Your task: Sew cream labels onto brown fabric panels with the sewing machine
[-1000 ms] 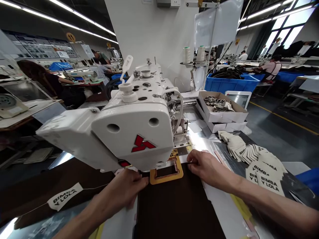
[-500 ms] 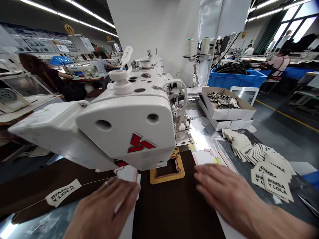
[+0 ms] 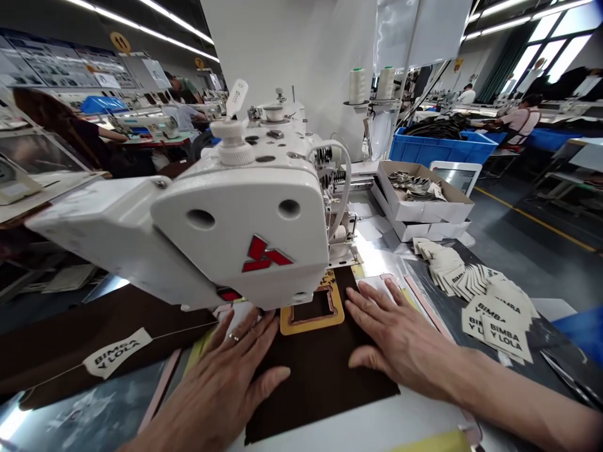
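Dark brown sheet material, possibly leather, forms a squared panel (image 3: 315, 370) lying flat just below the head of a white industrial sewing machine (image 3: 235, 220). The panel sits between the person's left hand (image 3: 221, 383) and right hand (image 3: 405, 339). Both hands are open, with the fingers spread and pressed flat rather than clenched, and neither grips anything. The left thumb rests on the panel's left side, and a gold-coloured ring (image 3: 233, 337) shows on one left finger. The right thumb rests on the panel's right side, while the right fingers reach onto a pale sheet beyond it.

A mustard-yellow rectangular frame (image 3: 311, 329) lies directly under the front of the machine head, at the panel's far edge, with brown showing through its window. A red angular logo (image 3: 264, 256) marks the machine's white casing. To the right of the machine, a loose pile of cream fabric labels (image 3: 499, 320) is printed in black with "BIMBA Y LOLA". The same words appear on a single cream label (image 3: 117, 353), which lies on a dark brown strip (image 3: 94, 333) to the machine's left. Behind the machine, a cardboard tray (image 3: 424, 201) holds more labels.
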`<act>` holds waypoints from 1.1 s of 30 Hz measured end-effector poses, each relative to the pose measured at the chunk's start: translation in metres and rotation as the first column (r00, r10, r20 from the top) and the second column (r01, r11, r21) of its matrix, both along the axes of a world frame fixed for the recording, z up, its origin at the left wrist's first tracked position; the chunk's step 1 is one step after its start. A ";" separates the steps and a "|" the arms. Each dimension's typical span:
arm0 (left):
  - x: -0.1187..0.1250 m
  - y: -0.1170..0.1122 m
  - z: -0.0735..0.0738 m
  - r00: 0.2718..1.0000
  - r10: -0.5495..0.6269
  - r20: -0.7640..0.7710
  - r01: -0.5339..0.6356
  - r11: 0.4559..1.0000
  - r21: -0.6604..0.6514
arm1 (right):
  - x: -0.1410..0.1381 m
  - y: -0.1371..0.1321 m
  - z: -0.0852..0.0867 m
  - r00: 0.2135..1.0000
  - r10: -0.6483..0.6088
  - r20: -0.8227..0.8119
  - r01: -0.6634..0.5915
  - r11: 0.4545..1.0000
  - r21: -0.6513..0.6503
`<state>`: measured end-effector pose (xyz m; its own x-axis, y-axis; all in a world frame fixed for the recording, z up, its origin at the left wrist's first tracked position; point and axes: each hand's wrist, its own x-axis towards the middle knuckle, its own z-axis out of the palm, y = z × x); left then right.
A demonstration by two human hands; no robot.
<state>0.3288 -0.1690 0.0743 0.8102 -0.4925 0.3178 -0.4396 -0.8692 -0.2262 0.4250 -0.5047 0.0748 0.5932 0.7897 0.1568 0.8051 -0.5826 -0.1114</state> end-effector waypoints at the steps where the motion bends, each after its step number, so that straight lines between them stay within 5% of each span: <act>1: -0.001 0.000 -0.002 1.000 0.015 -0.009 -0.015 1.000 -0.023 | 0.001 -0.002 0.000 1.000 -0.019 0.006 0.019 1.000 0.005; 4: -0.015 0.000 -0.004 0.999 0.036 -0.027 -0.039 0.988 -0.150 | -0.008 -0.010 0.001 0.999 -0.043 0.005 0.042 0.999 0.027; 7: -0.026 -0.002 -0.002 0.995 -0.067 -0.074 0.044 0.961 -0.272 | -0.021 -0.014 0.001 0.999 -0.031 -0.042 0.033 0.999 0.032; 9: -0.025 -0.002 -0.001 0.988 -0.118 -0.096 0.090 0.962 -0.256 | -0.023 -0.013 0.001 0.997 -0.044 -0.064 0.045 0.999 0.011; 15: -0.008 0.006 -0.004 0.997 0.027 -0.075 -0.036 0.991 -0.129 | -0.006 -0.006 0.001 0.995 -0.082 -0.048 0.083 0.997 0.009; 23: -0.049 0.001 -0.001 0.984 -0.140 -0.111 0.122 0.980 -0.156 | -0.048 -0.023 -0.008 0.999 0.025 0.038 -0.031 0.984 0.177; 33: -0.059 0.000 -0.012 0.990 -0.019 -0.139 -0.020 0.961 -0.276 | -0.049 -0.027 -0.015 0.994 0.053 0.093 -0.060 0.996 0.066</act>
